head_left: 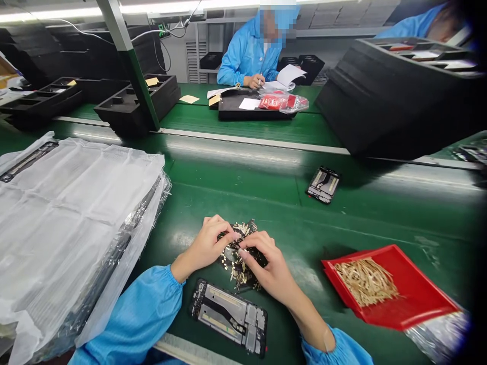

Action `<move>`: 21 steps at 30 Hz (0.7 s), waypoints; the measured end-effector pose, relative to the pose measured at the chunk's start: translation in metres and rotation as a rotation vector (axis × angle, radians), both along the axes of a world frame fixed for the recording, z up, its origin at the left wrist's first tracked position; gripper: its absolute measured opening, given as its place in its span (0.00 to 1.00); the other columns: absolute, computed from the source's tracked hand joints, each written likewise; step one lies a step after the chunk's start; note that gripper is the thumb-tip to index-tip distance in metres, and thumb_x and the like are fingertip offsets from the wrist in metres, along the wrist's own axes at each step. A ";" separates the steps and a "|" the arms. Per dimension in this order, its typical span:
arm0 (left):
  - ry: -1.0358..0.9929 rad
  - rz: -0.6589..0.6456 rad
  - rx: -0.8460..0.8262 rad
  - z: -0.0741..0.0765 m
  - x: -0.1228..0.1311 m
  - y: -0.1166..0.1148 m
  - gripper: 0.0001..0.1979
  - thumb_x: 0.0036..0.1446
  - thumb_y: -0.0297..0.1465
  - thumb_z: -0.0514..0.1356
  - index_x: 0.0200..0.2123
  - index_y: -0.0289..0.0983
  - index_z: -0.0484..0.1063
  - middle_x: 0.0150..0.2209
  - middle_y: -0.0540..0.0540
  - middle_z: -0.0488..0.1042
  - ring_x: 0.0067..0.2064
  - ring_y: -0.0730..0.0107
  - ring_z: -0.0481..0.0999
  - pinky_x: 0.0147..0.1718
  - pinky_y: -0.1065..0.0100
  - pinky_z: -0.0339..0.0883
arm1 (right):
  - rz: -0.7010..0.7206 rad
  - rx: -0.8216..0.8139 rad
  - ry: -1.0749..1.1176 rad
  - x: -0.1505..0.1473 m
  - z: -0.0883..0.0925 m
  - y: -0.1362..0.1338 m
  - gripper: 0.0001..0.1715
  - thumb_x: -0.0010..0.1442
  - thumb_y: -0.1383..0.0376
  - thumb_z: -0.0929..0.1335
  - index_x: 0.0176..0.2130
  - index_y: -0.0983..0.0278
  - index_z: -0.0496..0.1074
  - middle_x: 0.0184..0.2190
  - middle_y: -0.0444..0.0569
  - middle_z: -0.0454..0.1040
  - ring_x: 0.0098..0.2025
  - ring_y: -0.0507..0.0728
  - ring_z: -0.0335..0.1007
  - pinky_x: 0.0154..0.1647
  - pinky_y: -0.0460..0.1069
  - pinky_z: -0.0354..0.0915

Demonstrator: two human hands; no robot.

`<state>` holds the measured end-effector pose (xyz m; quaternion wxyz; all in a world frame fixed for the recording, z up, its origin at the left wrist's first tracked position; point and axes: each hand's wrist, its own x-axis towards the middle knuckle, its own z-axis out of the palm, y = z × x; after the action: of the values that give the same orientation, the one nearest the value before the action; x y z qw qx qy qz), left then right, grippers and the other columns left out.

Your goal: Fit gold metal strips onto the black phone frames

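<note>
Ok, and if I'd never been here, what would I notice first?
Probably the bright red tray at the right, with its pile of thin golden pieces. Then the left hand and right hand, close together over a heap of tiny gold and dark parts in the middle.

Small parts [242, 276] shiny, metallic; red tray [415, 293] smooth plastic.

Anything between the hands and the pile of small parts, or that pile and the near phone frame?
Nothing visible. The left hand and right hand are both at the pile of small parts, and only green tabletop shows between it and the near phone frame.
</note>
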<state>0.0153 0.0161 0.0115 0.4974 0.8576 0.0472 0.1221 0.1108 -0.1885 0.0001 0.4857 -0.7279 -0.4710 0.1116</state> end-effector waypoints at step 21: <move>-0.007 -0.006 0.020 -0.004 0.000 0.000 0.19 0.78 0.42 0.58 0.35 0.39 0.75 0.36 0.48 0.76 0.42 0.61 0.73 0.50 0.59 0.61 | 0.021 0.124 0.069 0.003 -0.006 0.001 0.05 0.76 0.65 0.71 0.48 0.55 0.79 0.42 0.47 0.79 0.45 0.61 0.73 0.51 0.59 0.65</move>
<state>0.0152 0.0161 0.0079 0.4894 0.8622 0.0416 0.1239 0.1135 -0.1874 -0.0056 0.5446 -0.6871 -0.4676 0.1125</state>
